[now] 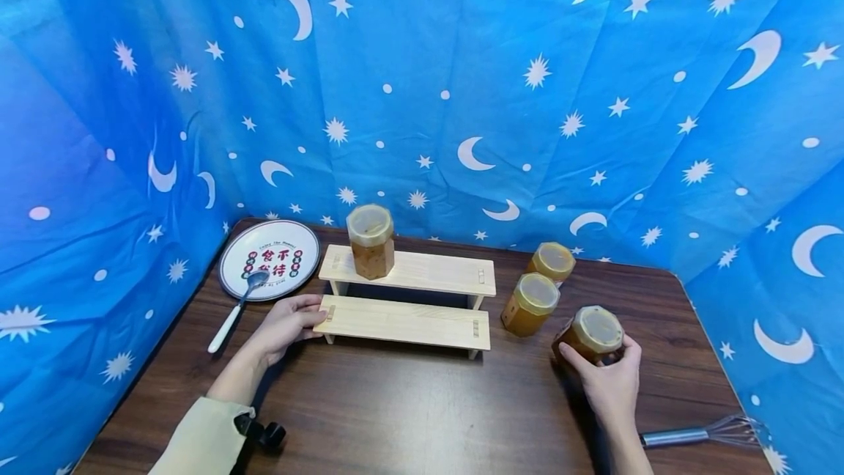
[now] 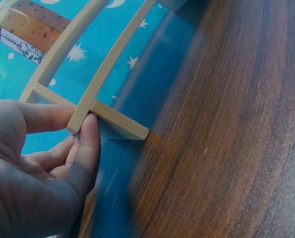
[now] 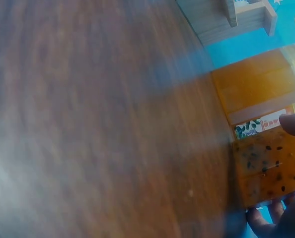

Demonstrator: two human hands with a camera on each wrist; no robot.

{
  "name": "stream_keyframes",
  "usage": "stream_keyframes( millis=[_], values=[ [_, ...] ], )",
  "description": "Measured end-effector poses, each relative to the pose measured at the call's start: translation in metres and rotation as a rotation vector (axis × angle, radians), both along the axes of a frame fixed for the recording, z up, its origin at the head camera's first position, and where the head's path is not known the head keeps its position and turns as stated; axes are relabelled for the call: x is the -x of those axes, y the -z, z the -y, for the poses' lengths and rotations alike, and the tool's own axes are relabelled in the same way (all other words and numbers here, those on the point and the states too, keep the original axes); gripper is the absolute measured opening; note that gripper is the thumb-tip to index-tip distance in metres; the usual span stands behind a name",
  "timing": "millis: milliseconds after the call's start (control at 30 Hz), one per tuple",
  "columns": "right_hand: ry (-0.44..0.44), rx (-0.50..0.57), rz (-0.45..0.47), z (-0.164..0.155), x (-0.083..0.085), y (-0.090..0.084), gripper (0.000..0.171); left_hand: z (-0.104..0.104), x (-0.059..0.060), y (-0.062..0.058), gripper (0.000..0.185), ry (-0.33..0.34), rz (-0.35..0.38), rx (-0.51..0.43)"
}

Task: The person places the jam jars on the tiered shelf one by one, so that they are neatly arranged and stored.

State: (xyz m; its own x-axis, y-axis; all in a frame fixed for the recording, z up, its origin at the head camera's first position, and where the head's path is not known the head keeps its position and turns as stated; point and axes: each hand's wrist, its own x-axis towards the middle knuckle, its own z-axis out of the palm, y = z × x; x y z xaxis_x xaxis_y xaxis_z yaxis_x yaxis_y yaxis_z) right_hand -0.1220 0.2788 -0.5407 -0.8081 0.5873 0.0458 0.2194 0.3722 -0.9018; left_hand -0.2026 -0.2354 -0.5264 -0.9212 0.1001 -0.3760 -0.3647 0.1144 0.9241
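A two-tier wooden rack [image 1: 409, 322] stands mid-table, and my left hand [image 1: 286, 327] pinches the left end of its lower shelf between thumb and fingers. In the left wrist view that shelf end [image 2: 83, 116] lies between the fingertips. My right hand [image 1: 613, 380] grips a lidded jar [image 1: 593, 334] of amber filling with dark seeds, thumb on the near side and fingers around the far side. The right wrist view shows the seeded jar [image 3: 271, 166] beside a plainer amber jar [image 3: 257, 87]. Another seeded jar [image 1: 371, 244] stands on the rack's upper shelf, toward its left end.
Two amber jars, a nearer one [image 1: 530, 305] and a farther one [image 1: 552, 262], stand between the rack and my right hand. At the back left lies a white plate [image 1: 237, 262] with a spoon [image 1: 227, 325] leaning on it. A whisk [image 1: 699, 435] lies at the right edge.
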Motion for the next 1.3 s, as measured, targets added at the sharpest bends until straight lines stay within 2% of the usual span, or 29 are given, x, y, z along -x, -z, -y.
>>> stream_keyframes(
  millis=[333,533,733,867,1167,1300],
  values=[
    [0.058,-0.073,-0.047,0.005,-0.001,0.001,0.088,0.000,0.001,0.000,0.057,-0.003,0.006,-0.005],
    [0.075,-0.079,-0.083,0.004,0.000,0.003,0.084,0.000,0.001,0.000,0.057,-0.005,0.010,-0.006],
    [0.091,-0.038,-0.121,0.003,-0.001,-0.001,0.079,0.000,0.000,0.000,0.058,-0.004,0.008,-0.004],
    [0.097,-0.025,-0.125,0.005,-0.003,-0.012,0.078,0.001,-0.001,0.000,0.058,-0.001,0.009,-0.003],
    [0.071,-0.037,-0.146,0.009,-0.008,-0.049,0.078,0.002,-0.001,0.000,0.058,-0.001,0.006,-0.002],
    [0.055,-0.049,-0.185,0.010,-0.009,-0.062,0.076,0.002,-0.001,0.000,0.058,0.002,0.004,-0.001]
  ],
)
